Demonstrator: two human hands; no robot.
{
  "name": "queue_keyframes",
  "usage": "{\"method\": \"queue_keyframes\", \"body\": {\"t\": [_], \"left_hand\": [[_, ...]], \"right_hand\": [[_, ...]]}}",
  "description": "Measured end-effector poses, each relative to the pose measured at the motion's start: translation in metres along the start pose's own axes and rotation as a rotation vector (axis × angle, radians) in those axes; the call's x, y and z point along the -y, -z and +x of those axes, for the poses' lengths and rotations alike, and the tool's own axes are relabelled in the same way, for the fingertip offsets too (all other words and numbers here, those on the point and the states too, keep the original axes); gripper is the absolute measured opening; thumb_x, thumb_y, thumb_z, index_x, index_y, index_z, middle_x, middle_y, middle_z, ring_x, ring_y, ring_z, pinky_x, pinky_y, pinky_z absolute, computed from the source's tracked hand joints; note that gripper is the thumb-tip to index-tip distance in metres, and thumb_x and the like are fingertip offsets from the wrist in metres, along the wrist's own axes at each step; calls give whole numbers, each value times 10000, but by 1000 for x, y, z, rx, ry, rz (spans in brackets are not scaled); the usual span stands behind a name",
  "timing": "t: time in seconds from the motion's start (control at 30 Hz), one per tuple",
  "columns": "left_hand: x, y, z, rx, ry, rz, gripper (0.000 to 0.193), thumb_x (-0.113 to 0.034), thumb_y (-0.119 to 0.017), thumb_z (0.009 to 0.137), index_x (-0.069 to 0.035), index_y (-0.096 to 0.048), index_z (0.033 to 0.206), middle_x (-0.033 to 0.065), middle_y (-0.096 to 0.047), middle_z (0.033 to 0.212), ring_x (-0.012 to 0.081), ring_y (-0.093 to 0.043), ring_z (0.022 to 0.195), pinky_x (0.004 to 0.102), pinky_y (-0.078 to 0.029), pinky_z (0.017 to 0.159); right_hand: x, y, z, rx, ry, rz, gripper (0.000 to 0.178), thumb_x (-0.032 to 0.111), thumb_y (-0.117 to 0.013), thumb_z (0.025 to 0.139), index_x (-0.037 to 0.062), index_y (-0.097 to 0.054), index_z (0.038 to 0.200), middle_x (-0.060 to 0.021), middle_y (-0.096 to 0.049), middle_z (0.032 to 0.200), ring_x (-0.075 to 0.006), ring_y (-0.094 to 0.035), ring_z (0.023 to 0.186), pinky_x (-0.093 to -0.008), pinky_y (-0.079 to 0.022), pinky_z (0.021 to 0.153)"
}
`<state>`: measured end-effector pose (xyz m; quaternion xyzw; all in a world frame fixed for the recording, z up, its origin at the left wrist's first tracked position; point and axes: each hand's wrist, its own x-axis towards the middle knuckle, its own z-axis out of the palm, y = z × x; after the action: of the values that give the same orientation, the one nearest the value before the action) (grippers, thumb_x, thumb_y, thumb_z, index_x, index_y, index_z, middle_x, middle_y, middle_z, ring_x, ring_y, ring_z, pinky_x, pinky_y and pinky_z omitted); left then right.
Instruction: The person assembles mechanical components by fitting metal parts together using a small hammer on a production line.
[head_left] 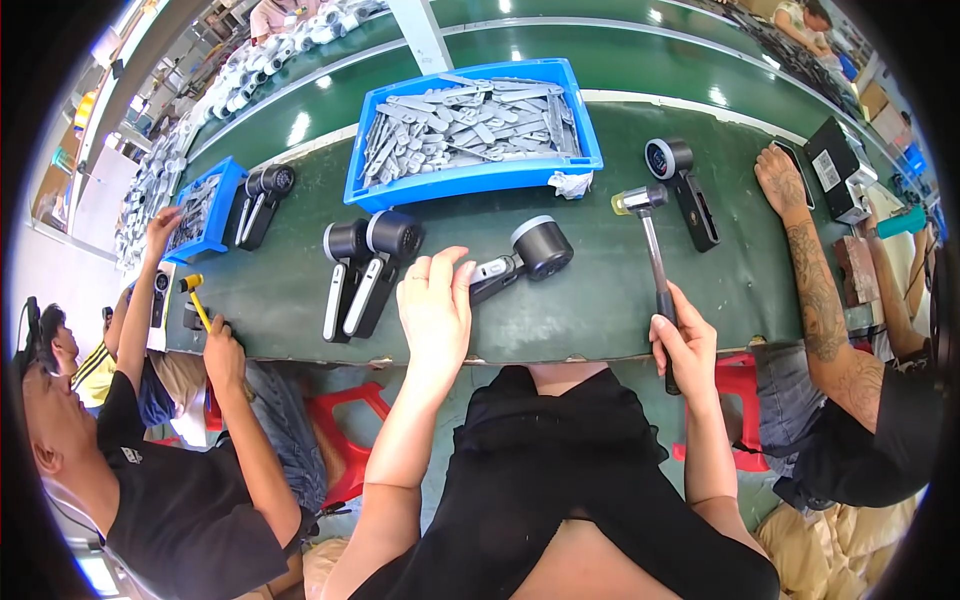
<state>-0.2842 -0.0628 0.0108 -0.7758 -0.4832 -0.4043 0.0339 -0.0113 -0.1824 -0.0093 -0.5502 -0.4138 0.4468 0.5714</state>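
My right hand (684, 340) is closed around the dark grip of a hammer (655, 255), to the near right of the large blue bin (450, 190); the hammer's head points up, just beside the bin's right end. My left hand (435, 310) is on the near side of the bin, its fingers bent at the handle end of a black device (541, 247) with a round head. I cannot tell whether they grip that handle or only touch it. The device lies in front of the bin's right half.

Two similar devices (378, 270) lie side by side in front of the bin's left half, and another black device (690, 195) rests to its right. Grey strips (480, 122) fill the bin. Well to the bin's left, a co-worker's hand (223, 352) holds a yellow hammer (197, 303) near a smaller blue bin (229, 208).
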Motion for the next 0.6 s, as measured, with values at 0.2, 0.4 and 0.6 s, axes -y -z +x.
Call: {"method": "queue_keyframes", "body": {"t": [0.2,0.4,0.6], "left_hand": [[-10,-5,-6,81,165,-22,201,-161,-662,843,-132,-687,1041,89,-503,757,263,-537,680,378,-426,609],[-13,-3,-10,96,113,49,186,-204,-669,840,-136,-714,1007,68,-491,781,243,-537,690,364,-432,609],[-12,-2,-13,112,92,83,218,-234,-690,820,-153,-720,1020,39,-488,826,219,-531,749,358,-420,606]], "right_hand": [[-1,-4,-5,33,-16,14,482,15,-541,919,17,-427,1388,-11,-513,734,-37,-432,462,-199,-359,408],[4,-9,-10,106,-24,-53,476,10,-551,911,18,-444,1375,7,-508,713,-29,-429,462,-195,-356,409],[12,-18,-13,251,34,-250,482,25,-589,896,1,-454,1358,-37,-562,773,-78,-521,593,-231,-442,559]]}}
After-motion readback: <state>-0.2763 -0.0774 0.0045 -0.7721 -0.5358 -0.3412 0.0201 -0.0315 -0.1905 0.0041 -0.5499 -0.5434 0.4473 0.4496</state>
